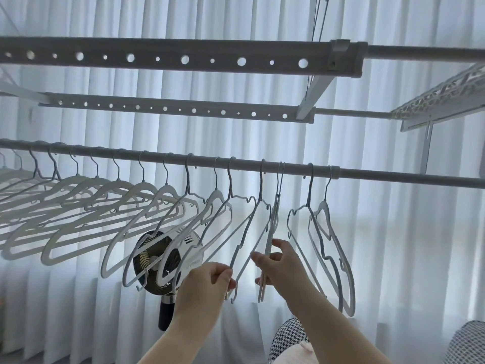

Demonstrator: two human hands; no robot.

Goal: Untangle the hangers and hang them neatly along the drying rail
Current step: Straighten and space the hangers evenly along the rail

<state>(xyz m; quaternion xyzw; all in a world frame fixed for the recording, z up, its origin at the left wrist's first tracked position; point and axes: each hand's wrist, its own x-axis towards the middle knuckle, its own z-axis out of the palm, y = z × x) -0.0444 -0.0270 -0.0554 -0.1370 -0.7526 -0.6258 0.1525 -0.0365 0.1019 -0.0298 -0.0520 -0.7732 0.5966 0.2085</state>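
White curtains (393, 232), lit from behind, frame a drying rail (380, 174) where a person sorts hangers (78, 203). Most of them hang in an overlapping row towards the left. The left hand (207, 285) pinches the lower corner of a thin hanger (261, 185) between thumb and fingertips. The right hand (280, 264) curls its fingers round a pair of hangers (275, 206) hanging edge-on just beside it, their hooks almost touching on the rail. Two more hangers (328, 245) wait at the right, and a small fan (157, 258) shows behind the row. From this angle it cannot be told whether the pair is interlocked. The likely trouble lies there: if the two are drawn apart sideways while caught, one hook could ride up and slip off the rail, dropping the hanger. The small notches and catches on the thin hanger's shoulder could also snag its neighbour as the hands separate them. A sharp tug might set the closely packed row swinging and knot it again. Lifting each hook free before sliding it along looks the safer course.
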